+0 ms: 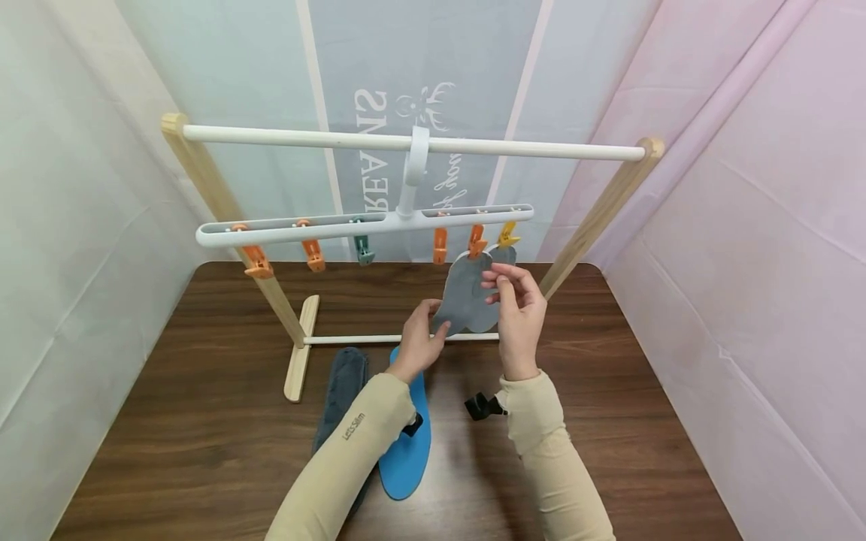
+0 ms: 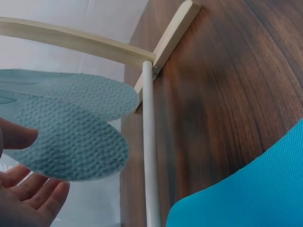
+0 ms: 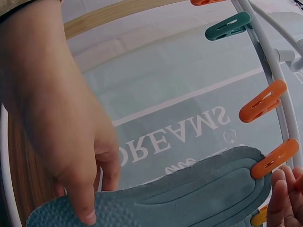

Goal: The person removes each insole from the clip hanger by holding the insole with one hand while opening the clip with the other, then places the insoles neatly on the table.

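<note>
A grey-blue insole (image 1: 463, 289) with a bumpy surface hangs by one end from an orange clip (image 1: 476, 242). My left hand (image 1: 421, 342) holds its lower part between thumb and fingers. Close beside its upper part is my right hand (image 1: 522, 319), fingers loosely bent and nothing gripped. In the right wrist view the right fingertips (image 3: 284, 196) are just below that orange clip. Behind it a second grey-blue insole (image 2: 104, 94) hangs from a yellow clip (image 1: 507, 234). All the clips belong to a white hanger (image 1: 365, 229).
The hanger hooks over the white top rod (image 1: 291, 137) of a wooden stand (image 1: 585, 222). More orange clips (image 1: 313, 255) and a green clip (image 1: 363, 250) hang unloaded. On the dark table (image 1: 636, 451) lie a blue insole (image 1: 406, 466) and a dark fuzzy insole (image 1: 341, 391), partly under the left sleeve.
</note>
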The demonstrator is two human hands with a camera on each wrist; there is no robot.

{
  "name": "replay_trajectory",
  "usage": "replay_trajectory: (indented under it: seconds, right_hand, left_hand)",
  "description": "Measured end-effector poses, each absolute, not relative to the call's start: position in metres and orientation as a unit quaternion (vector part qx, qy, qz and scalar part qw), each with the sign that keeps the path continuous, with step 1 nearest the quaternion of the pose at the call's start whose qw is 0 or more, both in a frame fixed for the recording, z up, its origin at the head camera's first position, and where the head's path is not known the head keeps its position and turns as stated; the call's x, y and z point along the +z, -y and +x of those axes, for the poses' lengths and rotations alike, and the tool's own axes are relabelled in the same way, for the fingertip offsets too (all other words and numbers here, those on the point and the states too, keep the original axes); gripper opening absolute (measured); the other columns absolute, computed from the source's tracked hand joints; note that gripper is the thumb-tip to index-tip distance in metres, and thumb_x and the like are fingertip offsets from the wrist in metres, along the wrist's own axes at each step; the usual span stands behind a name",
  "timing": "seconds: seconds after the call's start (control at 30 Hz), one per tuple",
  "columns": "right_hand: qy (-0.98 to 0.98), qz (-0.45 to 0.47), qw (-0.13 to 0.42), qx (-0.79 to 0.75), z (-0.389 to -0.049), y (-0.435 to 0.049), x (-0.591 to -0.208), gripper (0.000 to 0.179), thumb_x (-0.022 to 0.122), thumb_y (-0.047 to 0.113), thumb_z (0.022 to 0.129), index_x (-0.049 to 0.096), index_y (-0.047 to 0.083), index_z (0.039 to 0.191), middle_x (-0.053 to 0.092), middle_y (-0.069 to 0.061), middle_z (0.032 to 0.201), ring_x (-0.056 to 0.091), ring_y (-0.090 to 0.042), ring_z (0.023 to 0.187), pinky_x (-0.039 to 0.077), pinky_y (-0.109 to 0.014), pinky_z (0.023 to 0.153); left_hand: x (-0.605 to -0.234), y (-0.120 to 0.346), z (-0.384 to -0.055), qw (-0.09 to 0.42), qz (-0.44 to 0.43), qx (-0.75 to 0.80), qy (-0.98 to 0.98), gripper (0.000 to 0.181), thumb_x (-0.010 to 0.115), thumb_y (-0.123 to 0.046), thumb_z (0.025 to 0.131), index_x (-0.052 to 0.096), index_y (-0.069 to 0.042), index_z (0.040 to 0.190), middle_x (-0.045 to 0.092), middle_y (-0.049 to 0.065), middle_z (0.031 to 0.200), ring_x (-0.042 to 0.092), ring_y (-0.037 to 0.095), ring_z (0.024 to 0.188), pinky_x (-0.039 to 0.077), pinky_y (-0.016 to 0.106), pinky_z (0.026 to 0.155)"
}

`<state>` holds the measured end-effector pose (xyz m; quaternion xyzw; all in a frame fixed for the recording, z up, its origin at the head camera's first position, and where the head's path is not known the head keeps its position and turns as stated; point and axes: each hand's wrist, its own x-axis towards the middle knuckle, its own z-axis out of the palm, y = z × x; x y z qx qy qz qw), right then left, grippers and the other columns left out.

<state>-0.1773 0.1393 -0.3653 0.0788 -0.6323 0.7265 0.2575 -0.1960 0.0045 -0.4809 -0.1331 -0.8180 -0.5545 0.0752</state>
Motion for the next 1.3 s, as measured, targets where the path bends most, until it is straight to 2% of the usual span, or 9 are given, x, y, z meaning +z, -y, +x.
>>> replay_trajectory:
  seconds: [0.03, 0.17, 0.3, 0.6, 0.83, 1.03, 1.3]
  right_hand:
    - [0.632, 0.078, 0.257, 0.727, -0.177, -0.139, -0.365, 0.022, 0.052, 0.005, 0.097, 0.062, -0.012, 0.105, 0.07, 0.0, 0.087, 0.066, -0.013, 0.076, 0.052, -0.022, 0.061]
    - [0.631, 0.077, 0.254, 0.729, -0.177, -0.139, -0.366, 0.022, 0.052, 0.005, 0.097, 0.062, -0.012, 0.105, 0.07, 0.0, 0.086, 0.066, -0.014, 0.076, 0.052, -0.023, 0.061]
    - [0.631, 0.078, 0.256, 0.728, -0.178, -0.139, -0.367, 0.021, 0.051, 0.005, 0.097, 0.062, -0.011, 0.106, 0.07, -0.001, 0.087, 0.066, -0.014, 0.076, 0.052, -0.023, 0.061]
    - [0.633, 0.083, 0.27, 0.721, -0.18, -0.14, -0.366, 0.023, 0.053, 0.008, 0.097, 0.062, -0.011, 0.106, 0.068, -0.001, 0.092, 0.064, -0.017, 0.085, 0.051, -0.025, 0.065]
    - [0.649, 0.068, 0.277, 0.705, -0.178, -0.14, -0.363, 0.023, 0.054, 0.007, 0.097, 0.06, -0.01, 0.11, 0.066, -0.001, 0.104, 0.061, -0.016, 0.101, 0.047, -0.032, 0.081]
    - [0.655, 0.074, 0.279, 0.699, -0.178, -0.14, -0.361, 0.023, 0.054, 0.004, 0.096, 0.059, -0.011, 0.113, 0.064, -0.01, 0.111, 0.059, -0.016, 0.108, 0.046, -0.027, 0.093]
    - [0.662, 0.094, 0.281, 0.688, -0.179, -0.139, -0.362, 0.023, 0.055, 0.004, 0.095, 0.059, -0.009, 0.114, 0.065, -0.005, 0.113, 0.056, -0.015, 0.109, 0.044, -0.026, 0.09]
  left_hand:
    - [-0.467, -0.005, -0.19, 0.06, -0.119, -0.551, 0.824, 0.041, 0.056, -0.008, 0.097, 0.044, 0.0, 0.135, 0.049, 0.021, 0.134, 0.048, 0.036, 0.126, 0.039, 0.039, 0.108]
    - [-0.469, -0.007, -0.191, 0.044, -0.102, -0.533, 0.839, 0.037, 0.056, -0.01, 0.097, 0.047, -0.001, 0.132, 0.053, 0.02, 0.13, 0.052, 0.035, 0.119, 0.045, 0.039, 0.098]
    - [-0.47, -0.007, -0.19, 0.048, -0.102, -0.527, 0.843, 0.03, 0.055, -0.008, 0.097, 0.052, -0.001, 0.126, 0.057, 0.019, 0.119, 0.055, 0.032, 0.106, 0.047, 0.039, 0.087]
    - [-0.472, -0.003, -0.186, 0.062, -0.099, -0.545, 0.83, 0.021, 0.054, -0.004, 0.096, 0.059, 0.003, 0.116, 0.059, 0.02, 0.106, 0.058, 0.033, 0.097, 0.05, 0.038, 0.085]
    - [-0.476, 0.0, -0.182, 0.07, -0.103, -0.55, 0.826, 0.017, 0.056, -0.004, 0.095, 0.06, 0.003, 0.11, 0.06, 0.019, 0.102, 0.058, 0.032, 0.093, 0.052, 0.036, 0.083]
    - [-0.476, 0.003, -0.177, 0.067, -0.094, -0.562, 0.819, 0.014, 0.058, -0.004, 0.094, 0.062, 0.001, 0.107, 0.061, 0.019, 0.101, 0.061, 0.031, 0.091, 0.052, 0.037, 0.078]
    - [-0.476, 0.006, -0.173, 0.071, -0.087, -0.555, 0.824, 0.012, 0.062, -0.008, 0.092, 0.064, -0.002, 0.103, 0.064, 0.016, 0.097, 0.06, 0.027, 0.086, 0.053, 0.041, 0.078]
